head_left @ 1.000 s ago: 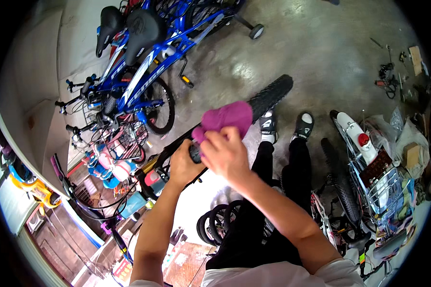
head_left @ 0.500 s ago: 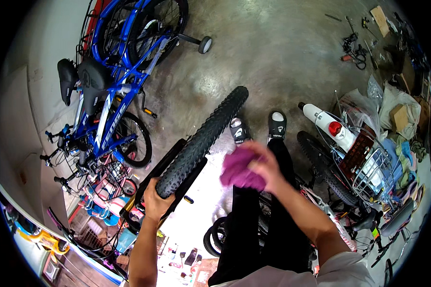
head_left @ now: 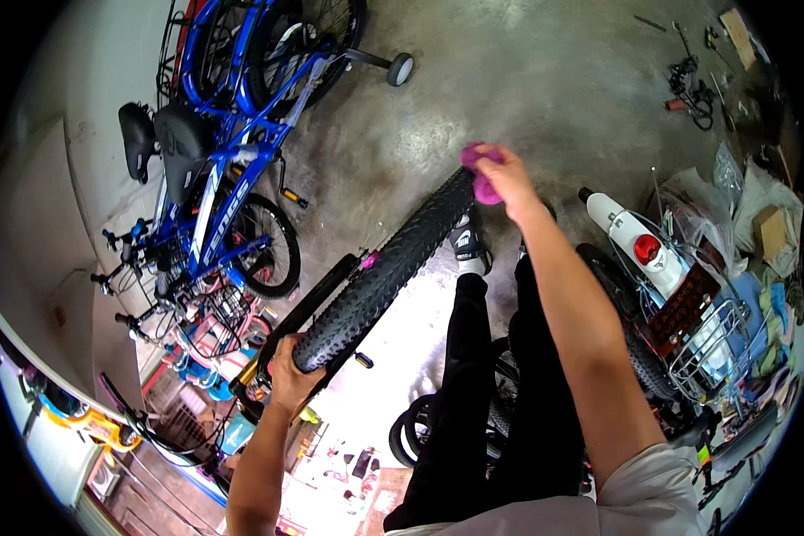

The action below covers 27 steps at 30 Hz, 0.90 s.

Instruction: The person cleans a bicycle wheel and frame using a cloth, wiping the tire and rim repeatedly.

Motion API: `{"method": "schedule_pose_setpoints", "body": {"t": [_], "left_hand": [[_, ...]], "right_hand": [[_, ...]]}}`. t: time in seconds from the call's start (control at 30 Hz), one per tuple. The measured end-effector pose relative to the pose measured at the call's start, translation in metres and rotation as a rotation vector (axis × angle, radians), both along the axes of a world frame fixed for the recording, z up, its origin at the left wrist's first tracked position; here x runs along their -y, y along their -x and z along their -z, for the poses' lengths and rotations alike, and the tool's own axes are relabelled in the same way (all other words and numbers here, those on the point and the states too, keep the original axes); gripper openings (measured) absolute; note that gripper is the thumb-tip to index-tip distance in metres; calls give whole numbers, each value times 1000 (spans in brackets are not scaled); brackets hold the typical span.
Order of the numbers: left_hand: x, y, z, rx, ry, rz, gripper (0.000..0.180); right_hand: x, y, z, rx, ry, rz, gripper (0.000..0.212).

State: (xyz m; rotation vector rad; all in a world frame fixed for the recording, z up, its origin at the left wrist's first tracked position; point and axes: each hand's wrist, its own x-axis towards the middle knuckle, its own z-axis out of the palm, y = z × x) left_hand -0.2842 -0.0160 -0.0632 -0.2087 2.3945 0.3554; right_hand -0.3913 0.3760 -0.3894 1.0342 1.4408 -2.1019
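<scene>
The right hand (head_left: 507, 183) is no longer off to the tyre's right: it now holds the crumpled purple cloth (head_left: 487, 190) against the far end of the black, knobbly rubber bicycle tyre (head_left: 402, 255). The hands, close together a second ago, are now well apart, the left hand (head_left: 290, 380) at the tyre's near end.

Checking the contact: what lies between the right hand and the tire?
In the head view, the purple cloth lies between the right hand and the tire.

We see a magenta cloth (head_left: 486, 189), a black tyre (head_left: 393, 265) with knobbly tread pattern, a blue-and-white bicycle frame (head_left: 213, 219), a red lamp (head_left: 646, 249) and grey floor (head_left: 545, 98).
</scene>
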Motion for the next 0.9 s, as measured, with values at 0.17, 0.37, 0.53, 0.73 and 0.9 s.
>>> {"method": "schedule_pose_setpoints", "body": {"t": [0.17,0.37,0.53,0.73,0.9], "left_hand": [[-8,3,-9,-28,-18,-40,58],[-16,4,2,-164,-65,45,55],[-25,5,10,-213,-6,13,60],[-44,7,8,-225,118,-19,61],[-58,-13,2,-265,343,-191,64]], "right_hand": [[43,14,-109,-407,-692,-303,21],[98,-4,-232,-665,-839,-537,26],[150,-34,-300,-891,-782,-835,29],[153,-67,-319,-1154,-694,-1116,22],[93,-78,-326,-548,31,-1107,38]]}}
